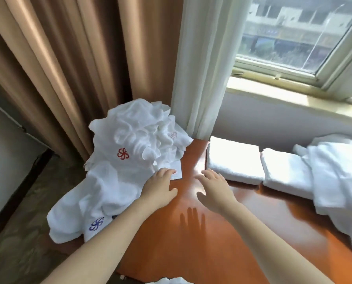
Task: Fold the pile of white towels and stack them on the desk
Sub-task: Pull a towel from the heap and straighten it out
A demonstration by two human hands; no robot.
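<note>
A crumpled pile of white towels with red and blue flower logos covers the left end of the orange-brown desk and droops over its left edge. Two folded white towels lie side by side at the back of the desk, under the window. My left hand hovers palm down at the pile's right edge, fingers spread, its tips over a flat towel corner. Just to its right, my right hand is also spread palm down over bare desk, beside the nearer folded towel. Neither hand holds anything.
More loose white cloth is heaped on the desk's right end. Brown curtains hang behind the pile and a white sheer curtain reaches the desk's back edge. A window sill runs behind. Carpeted floor lies to the left.
</note>
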